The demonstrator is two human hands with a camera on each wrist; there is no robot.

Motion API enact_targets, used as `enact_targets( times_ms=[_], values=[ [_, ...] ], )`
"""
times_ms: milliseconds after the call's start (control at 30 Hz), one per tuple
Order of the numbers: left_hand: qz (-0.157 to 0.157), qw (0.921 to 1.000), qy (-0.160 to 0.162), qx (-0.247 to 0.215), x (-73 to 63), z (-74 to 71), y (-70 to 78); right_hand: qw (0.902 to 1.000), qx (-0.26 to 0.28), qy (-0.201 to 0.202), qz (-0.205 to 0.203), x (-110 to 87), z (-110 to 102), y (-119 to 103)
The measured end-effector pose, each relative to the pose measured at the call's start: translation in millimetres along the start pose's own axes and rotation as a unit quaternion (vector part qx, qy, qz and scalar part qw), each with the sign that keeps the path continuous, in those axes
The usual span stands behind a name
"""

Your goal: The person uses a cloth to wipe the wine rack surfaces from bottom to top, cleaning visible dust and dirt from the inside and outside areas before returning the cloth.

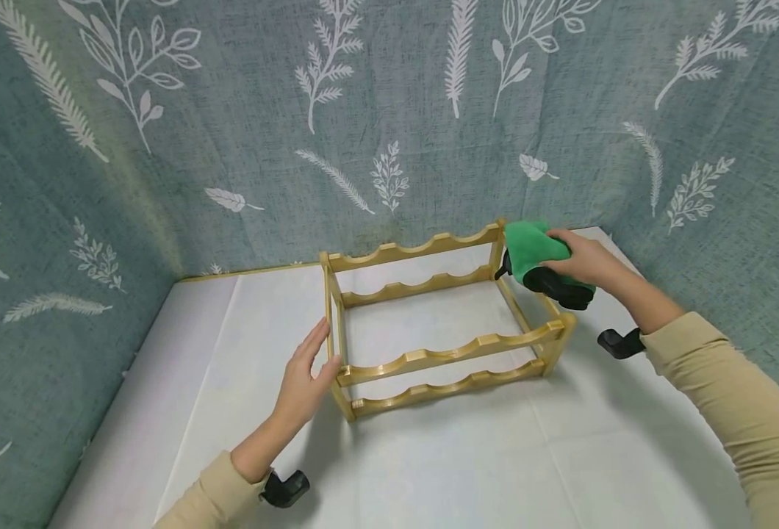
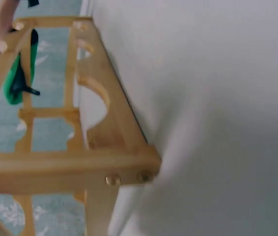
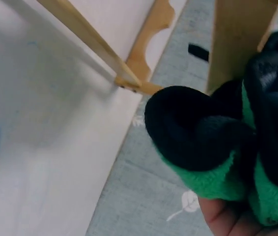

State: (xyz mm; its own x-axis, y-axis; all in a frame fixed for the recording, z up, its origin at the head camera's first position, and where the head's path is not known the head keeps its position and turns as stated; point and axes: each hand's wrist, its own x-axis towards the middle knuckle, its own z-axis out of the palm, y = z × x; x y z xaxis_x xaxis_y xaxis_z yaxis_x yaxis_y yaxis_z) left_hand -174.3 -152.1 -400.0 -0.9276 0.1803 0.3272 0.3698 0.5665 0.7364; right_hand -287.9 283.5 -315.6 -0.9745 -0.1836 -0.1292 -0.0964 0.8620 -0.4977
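A light wooden wine rack (image 1: 422, 358) with scalloped rails stands on the white table. My left hand (image 1: 302, 386) rests against its left end, fingers extended and thumb beside the front corner. At the rack's right end my right hand (image 1: 584, 258) grips a soft green and black cloth (image 1: 525, 246), bunched up, with a thin black strap hanging from it. The cloth lies over the upper right side bar and hides part of it. In the right wrist view the cloth (image 3: 198, 142) shows fuzzy green folds with black faces, close beside the wood.
A white covering lies over the table (image 1: 429, 470). Behind and on both sides hangs a grey-green curtain (image 1: 389, 110) with white leaf prints, close behind the rack's back rail (image 1: 422, 250). Black wrist mounts (image 1: 285, 488) stick out below both forearms.
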Motion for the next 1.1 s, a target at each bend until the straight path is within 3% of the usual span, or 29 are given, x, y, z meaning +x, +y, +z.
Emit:
enact_targets(
  times_ms=[167, 333, 433, 633, 867, 1100],
  values=[
    [0.01, 0.9995, 0.0, 0.03, 1.5, -4.0, -3.9, 0.9999, -0.013, -0.003, -0.003, 4.2, 5, -1],
    [0.056, 0.9975, 0.015, 0.039, 4.4, -7.1, -6.7, 0.9982, -0.029, 0.014, -0.05, 4.8, 5, -5],
    [0.066, 0.9973, 0.009, 0.033, 6.7, -9.3, -8.1, 0.9956, -0.048, 0.014, -0.08, 2.4, 4, -8],
    [0.052, 0.9983, -0.024, -0.01, 14.5, -18.3, -18.3, 0.9887, -0.098, 0.007, -0.113, -4.2, 3, -15],
    [0.045, 0.9944, -0.09, -0.034, 37.3, -37.5, -39.5, 0.9888, -0.095, 0.01, -0.115, -21.2, 9, -21],
    [0.073, 0.9856, -0.131, -0.078, 61.2, -48.8, -61.7, 0.9887, -0.106, 0.019, -0.105, -39.2, 13, -33]
  ],
)
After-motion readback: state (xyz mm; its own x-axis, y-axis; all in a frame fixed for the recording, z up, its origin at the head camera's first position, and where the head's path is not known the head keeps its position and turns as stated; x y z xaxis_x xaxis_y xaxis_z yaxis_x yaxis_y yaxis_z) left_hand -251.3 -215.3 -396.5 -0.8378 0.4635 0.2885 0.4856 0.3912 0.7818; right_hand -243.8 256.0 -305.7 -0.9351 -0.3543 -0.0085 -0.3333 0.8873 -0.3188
